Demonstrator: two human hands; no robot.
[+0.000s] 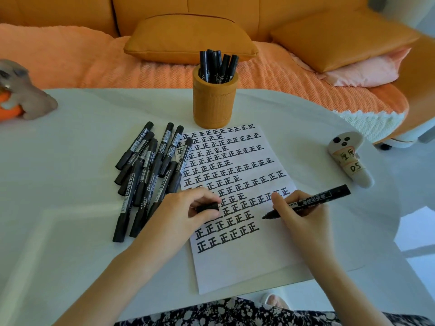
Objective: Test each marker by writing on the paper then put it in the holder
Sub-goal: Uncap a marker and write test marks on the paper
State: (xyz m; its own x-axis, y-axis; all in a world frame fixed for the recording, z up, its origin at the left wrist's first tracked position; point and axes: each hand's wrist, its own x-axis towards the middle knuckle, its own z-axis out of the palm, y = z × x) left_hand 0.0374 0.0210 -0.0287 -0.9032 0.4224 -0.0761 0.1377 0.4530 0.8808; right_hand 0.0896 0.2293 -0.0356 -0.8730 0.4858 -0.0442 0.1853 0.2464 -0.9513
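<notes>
Seen from above the seated person, nearest first: a dark flowered garment (235,312) at the lower edge, then the white surface (70,231) carrying a paper (247,271) whose upper part is filled with rows of one repeated black character, the lower part bare. Left of the paper, touching its edge, a heap of capped black markers (146,175) lies crossed over one another. To the right, apart from the paper, lies a white labelled handheld device (348,158). Beyond the top of the paper stands the orange holder (214,102), with several black markers upright inside it (217,64). A grey toy figure (21,95) sits at the far left edge; an orange sofa with cushions (188,38) lies behind. Nothing lies between the hands and the holder but the written paper. The left hand (188,212) rests on the paper, fingers curled round a black cap (207,207). The right hand (299,212) pinches the uncapped marker (315,200), its tip pointing left over the paper just beside the last rows; whether it touches cannot be told.
</notes>
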